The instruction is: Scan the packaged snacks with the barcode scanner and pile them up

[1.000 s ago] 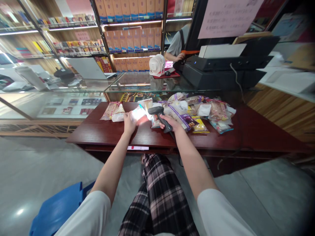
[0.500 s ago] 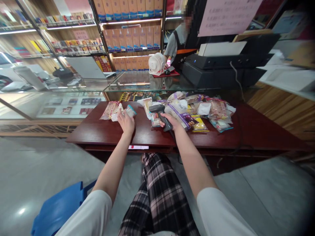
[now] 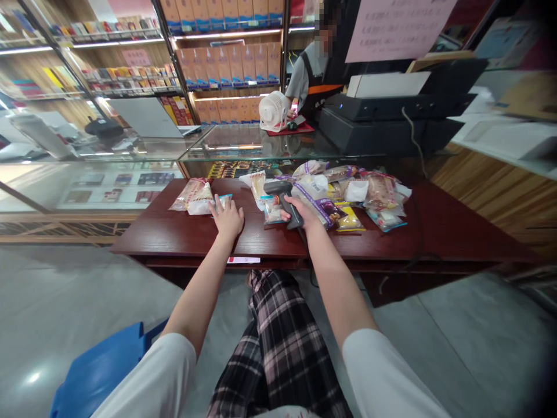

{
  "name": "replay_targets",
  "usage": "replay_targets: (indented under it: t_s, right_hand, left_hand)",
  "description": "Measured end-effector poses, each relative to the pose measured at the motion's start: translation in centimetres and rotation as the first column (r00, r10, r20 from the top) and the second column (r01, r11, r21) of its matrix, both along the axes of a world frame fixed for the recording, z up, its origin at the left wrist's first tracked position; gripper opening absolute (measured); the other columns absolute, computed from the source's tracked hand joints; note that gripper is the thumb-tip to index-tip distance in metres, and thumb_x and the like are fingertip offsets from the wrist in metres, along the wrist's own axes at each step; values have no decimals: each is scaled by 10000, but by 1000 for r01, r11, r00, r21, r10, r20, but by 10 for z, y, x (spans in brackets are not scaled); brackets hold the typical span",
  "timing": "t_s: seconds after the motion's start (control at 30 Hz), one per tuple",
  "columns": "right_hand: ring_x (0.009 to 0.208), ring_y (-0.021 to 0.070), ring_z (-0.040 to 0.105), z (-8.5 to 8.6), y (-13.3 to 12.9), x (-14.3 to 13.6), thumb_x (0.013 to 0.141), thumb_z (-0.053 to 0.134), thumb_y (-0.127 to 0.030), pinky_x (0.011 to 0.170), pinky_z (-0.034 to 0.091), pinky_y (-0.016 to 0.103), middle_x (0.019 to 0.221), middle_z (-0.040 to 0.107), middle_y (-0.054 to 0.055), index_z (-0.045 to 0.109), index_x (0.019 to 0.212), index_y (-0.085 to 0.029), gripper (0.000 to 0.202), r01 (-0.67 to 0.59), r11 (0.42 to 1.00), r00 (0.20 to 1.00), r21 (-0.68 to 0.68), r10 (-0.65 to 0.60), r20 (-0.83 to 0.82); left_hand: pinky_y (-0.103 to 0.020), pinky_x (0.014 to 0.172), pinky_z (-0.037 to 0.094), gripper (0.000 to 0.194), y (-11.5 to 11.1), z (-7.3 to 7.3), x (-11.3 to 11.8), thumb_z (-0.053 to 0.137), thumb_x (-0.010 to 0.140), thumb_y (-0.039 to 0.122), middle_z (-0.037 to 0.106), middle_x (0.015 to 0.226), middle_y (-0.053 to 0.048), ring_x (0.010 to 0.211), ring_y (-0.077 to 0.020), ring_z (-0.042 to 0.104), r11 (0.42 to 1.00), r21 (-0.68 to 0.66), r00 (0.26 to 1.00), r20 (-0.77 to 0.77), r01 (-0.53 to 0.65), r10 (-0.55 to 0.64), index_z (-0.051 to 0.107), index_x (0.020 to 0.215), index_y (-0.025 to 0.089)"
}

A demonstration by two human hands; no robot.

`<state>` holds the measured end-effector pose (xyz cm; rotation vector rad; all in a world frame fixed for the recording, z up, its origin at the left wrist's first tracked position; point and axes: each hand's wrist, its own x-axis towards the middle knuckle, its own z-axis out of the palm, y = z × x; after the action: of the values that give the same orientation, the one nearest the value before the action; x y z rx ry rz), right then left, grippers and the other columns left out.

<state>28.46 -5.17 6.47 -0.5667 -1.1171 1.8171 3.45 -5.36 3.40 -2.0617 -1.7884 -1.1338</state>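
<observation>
Dark red wood forms the tabletop (image 3: 183,232) in the head view, which carries every item in play. The left hand (image 3: 228,218) lies flat and spread, its grip wide and empty, fingertips touching a small blue-edged packet (image 3: 223,201) that rests on the wood just beside a pair of bread packs (image 3: 194,195) at the left. A second ago this hand held that packet up under the scanner's light; half a second ago it was carrying the packet leftward; the packet is now set down and released, so I judge this item read and sorted to the finished side. The right hand (image 3: 300,210) keeps its grip closed around the handle of the black barcode scanner (image 3: 285,194), head pointing left, low over the tabletop, no light showing now. To its right lies a heap of wrapped snacks (image 3: 348,194), apparently unread. Beyond the glass counter (image 3: 243,145) stand a small white fan (image 3: 272,111) and a black printer (image 3: 391,116); another person works there behind it.
</observation>
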Motion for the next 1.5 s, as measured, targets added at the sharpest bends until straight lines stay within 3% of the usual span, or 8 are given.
replay_targets:
  t_s: [0.27, 0.53, 0.63, 0.73, 0.8, 1.13, 1.33, 1.5]
  right_hand:
    - [422, 49, 419, 7, -3, 4, 908, 577, -366, 471, 482, 230, 843, 674, 8, 559, 988, -183, 200, 101, 993, 995, -58, -100, 9]
    - [410, 60, 417, 8, -3, 0, 891, 612, -385, 744, 590, 324, 696, 640, -20, 578, 933, -180, 212, 88, 993, 996, -78, -85, 39]
    - [402, 52, 414, 8, -3, -2, 890, 608, -381, 710, 584, 319, 690, 629, -25, 575, 923, -177, 210, 92, 994, 995, -67, -90, 33]
    - [409, 48, 424, 9, -4, -1, 885, 603, -385, 680, 573, 303, 726, 641, -21, 576, 932, -183, 209, 139, 990, 990, -21, -138, 30]
    - [425, 47, 441, 9, -4, 1, 881, 606, -380, 684, 567, 293, 757, 655, -14, 580, 932, -183, 205, 193, 981, 981, 29, -193, 28]
    - [518, 70, 525, 9, -5, 6, 857, 668, -384, 612, 543, 248, 815, 690, 5, 592, 1009, -204, 247, 217, 971, 974, 104, -223, 50]
    - [548, 77, 534, 13, -8, 6, 875, 640, -377, 575, 527, 225, 848, 702, 32, 605, 984, -188, 221, 237, 969, 969, 73, -241, 56]
    - [521, 77, 501, 9, -7, -5, 882, 624, -373, 700, 557, 264, 681, 639, -3, 615, 938, -169, 212, 181, 983, 983, 43, -182, 33]
  left_hand:
    - [-689, 1083, 218, 280, -3, 7, 1, 460, 849, 161, 587, 1260, -240, 1323, -430, 404, 991, -129, 998, -39, 34, -39, 654, 1047, 129]
    - [-713, 1118, 107, 415, -1, 0, 2, 491, 888, 322, 539, 1347, -240, 1355, -415, 373, 997, -48, 997, 59, -54, 57, 569, 1242, 121]
    - [-594, 1143, 212, 443, -3, 9, 4, 499, 907, 359, 534, 1364, -213, 1340, -369, 412, 985, -82, 987, -30, 154, -157, 556, 1284, 133]
    - [-469, 1093, 326, 506, -5, 17, 5, 491, 927, 445, 586, 1299, -149, 1252, -311, 498, 881, -223, 872, -176, 417, -457, 530, 1366, 196]
    - [-449, 1057, 352, 556, -4, 19, 4, 475, 933, 495, 605, 1256, -120, 1200, -295, 527, 831, -293, 813, -219, 472, -539, 488, 1427, 239]
    - [-445, 1016, 378, 543, 2, 14, 3, 516, 905, 516, 636, 1184, -111, 1139, -292, 556, 800, -345, 794, -202, 491, -574, 541, 1371, 238]
    - [-430, 969, 416, 250, 5, 11, 2, 469, 918, 303, 663, 1090, -92, 1061, -268, 587, 839, -301, 828, -204, 454, -522, 675, 1037, 228]
    - [-433, 971, 428, 379, 4, 12, 0, 414, 895, 205, 644, 1163, -128, 1093, -283, 588, 874, -249, 870, -167, 417, -463, 576, 1237, 180]
